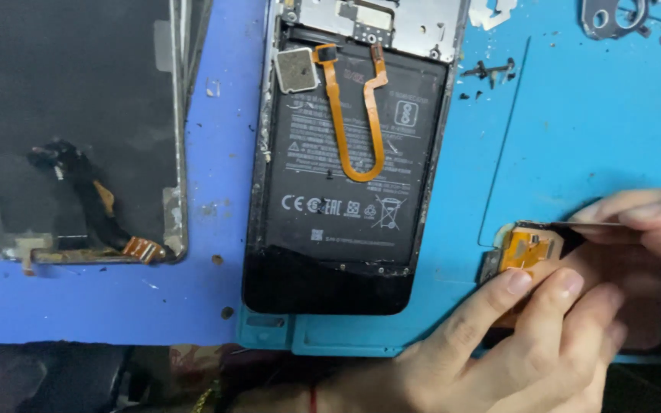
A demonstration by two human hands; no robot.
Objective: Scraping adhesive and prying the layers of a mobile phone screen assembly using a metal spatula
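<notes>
Hands are both down at the bottom right of the blue mat [575,138]. Left hand [514,344] has its fingers curled around a small part with an orange flex cable [528,251], pinning it against the mat with two fingertips right on its lower edge. Right hand [648,222] comes in from the right edge, fingers pinched tight on a thin metal tool [575,224] whose tip touches the top of that part. Opened phone [346,176] lies in the middle, black battery showing, an orange ribbon cable [353,115] looping over it. Detached screen panel [70,130] sits face down well off to the left. Loose bits, including a small metal bracket [610,17], lie along the top edge.
</notes>
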